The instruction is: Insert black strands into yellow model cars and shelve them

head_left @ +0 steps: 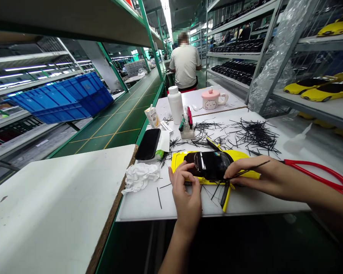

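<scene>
A yellow model car (247,155) with a black roof and windows lies on the white table, its doors (226,199) swung out on both sides. My left hand (187,186) is closed against the near side at the car's left end, with fingertips on the body. My right hand (260,177) pinches thin black strips (258,166) at the near door opening. The strips' inner ends are partly hidden by my fingers. Many loose black strips (257,135) lie in a heap behind the car. Red-handled scissors (317,169) lie beside my right wrist.
Left of the car are crumpled tissue (141,177) and a phone (148,144). Behind stand a white bottle (175,105), a small tool holder (187,131) and a lidded mug (210,101). Shelves with yellow cars (328,93) flank the right. A person (185,66) sits ahead.
</scene>
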A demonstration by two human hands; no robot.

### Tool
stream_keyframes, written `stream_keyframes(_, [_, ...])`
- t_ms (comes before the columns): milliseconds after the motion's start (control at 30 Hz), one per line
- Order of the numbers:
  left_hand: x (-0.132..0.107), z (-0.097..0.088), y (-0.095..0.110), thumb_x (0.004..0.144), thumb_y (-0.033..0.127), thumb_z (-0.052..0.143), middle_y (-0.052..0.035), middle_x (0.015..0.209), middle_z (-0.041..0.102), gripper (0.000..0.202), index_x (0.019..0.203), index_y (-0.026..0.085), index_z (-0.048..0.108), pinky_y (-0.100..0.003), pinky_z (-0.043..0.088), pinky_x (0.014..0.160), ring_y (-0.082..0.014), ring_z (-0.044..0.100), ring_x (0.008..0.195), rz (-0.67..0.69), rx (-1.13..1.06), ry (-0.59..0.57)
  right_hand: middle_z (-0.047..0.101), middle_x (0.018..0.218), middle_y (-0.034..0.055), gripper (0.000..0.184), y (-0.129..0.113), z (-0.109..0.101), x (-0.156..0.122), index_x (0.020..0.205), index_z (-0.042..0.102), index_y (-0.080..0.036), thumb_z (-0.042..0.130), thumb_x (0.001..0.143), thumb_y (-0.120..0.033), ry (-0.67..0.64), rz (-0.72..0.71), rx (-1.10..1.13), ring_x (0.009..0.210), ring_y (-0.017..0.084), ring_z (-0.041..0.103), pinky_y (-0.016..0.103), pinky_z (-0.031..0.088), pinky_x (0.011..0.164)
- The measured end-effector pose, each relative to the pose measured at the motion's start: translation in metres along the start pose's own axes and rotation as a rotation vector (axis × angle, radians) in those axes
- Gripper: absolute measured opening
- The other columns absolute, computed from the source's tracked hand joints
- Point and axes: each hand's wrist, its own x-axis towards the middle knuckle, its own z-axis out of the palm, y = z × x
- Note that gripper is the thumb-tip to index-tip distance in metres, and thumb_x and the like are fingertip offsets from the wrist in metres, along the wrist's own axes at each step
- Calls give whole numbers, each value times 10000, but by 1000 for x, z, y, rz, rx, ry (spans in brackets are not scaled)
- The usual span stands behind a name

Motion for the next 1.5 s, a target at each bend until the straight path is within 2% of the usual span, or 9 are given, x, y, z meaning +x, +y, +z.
stream_keyframes(133, [1, 4, 3, 822, 149, 571, -79, 1198, 603, 146, 889, 229, 467, -594, 54, 1159, -247, 471, 1282, 84, 203, -56, 723, 875, 16, 169, 0, -6, 9, 925, 707, -239, 547, 895, -284, -61, -56, -34, 785, 172, 667, 268, 506, 717])
stream_keyframes(300, [3, 7, 7, 796, 120, 581, -98, 1218, 580, 252, 996, 224, 467, -593, 47, 1153, -241, 491, 1251, 118, 307, -90, 707, 900, 46, 159, 7, -2, 9, 918, 683, -211, 556, 892, -302, -35, -47, 27, 851, 192, 647, 301, 501, 769])
stream_keyframes(567, [4, 6, 8, 768, 96, 548, -92, 1215, 595, 264, 980, 232, 471, -590, 28, 1150, -243, 519, 1226, 103, 331, -121, 708, 933, 61, 137, 18, 3, 4, 922, 685, -209, 610, 856, -304, 44, -3, 145, 893, 218, 643, 344, 509, 807])
stream_keyframes(767, [5, 6, 8, 783, 107, 550, -80, 1200, 603, 236, 966, 236, 479, -577, 25, 1154, -231, 526, 1211, 101, 332, -123, 703, 929, 49, 158, 16, 1, 3, 916, 678, -211, 577, 885, -328, 7, -16, 117, 891, 198, 649, 305, 510, 795])
stream_keyframes(1500, [4, 6, 8, 791, 90, 561, -50, 1192, 592, 232, 956, 234, 482, -514, 8, 1167, -195, 526, 1197, 90, 304, -122, 702, 938, 46, 146, 20, -1, 2, 933, 684, -199, 592, 880, -300, -36, -25, 139, 871, 191, 648, 299, 500, 789])
